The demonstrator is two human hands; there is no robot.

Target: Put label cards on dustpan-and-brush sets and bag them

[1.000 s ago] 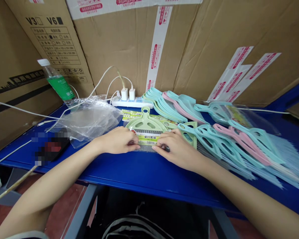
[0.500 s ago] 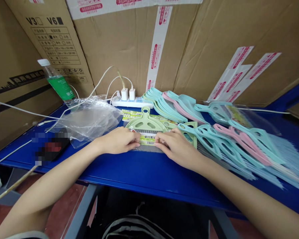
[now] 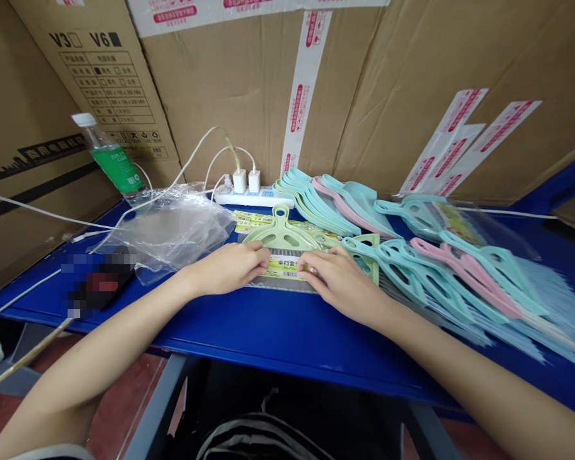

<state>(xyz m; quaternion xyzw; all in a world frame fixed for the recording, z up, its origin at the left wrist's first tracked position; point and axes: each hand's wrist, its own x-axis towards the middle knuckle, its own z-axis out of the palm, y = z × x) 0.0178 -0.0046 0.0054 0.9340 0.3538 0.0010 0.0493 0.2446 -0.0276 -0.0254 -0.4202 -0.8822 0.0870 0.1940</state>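
The whole background is taken up by brown cardboard (image 3: 249, 96), onto which strips of white and red tape are stuck. Below it a blue table (image 3: 230, 332) is seen. Its right side is covered by a pile of brushes (image 3: 479, 275), teal and pink, by which one another are overlapped. At the left, crumpled clear bags (image 3: 172, 223) are spread in a loose heap. Behind the brushes, teal, green and pink dustpans (image 3: 326, 201) are nested in a row. At the far left, a bottle with a green label (image 3: 112, 166) is tilted. By the cardboard a white power strip (image 3: 280, 203) is laid.

At the middle of the table, between the two hands, a green brush (image 3: 282, 237) is laid flat, its ringed handle pointed away and its grey bristles turned toward the near edge. The left hand (image 3: 232, 267) is curled, and the left end of a printed label (image 3: 287, 266) is pinched by its thumb and fingers. The right end is pinched likewise by the right hand (image 3: 342, 281); whether clear film is also caught cannot be told. By the label the bristles are partly covered. Into the power strip two white chargers (image 3: 239, 181) are plugged.
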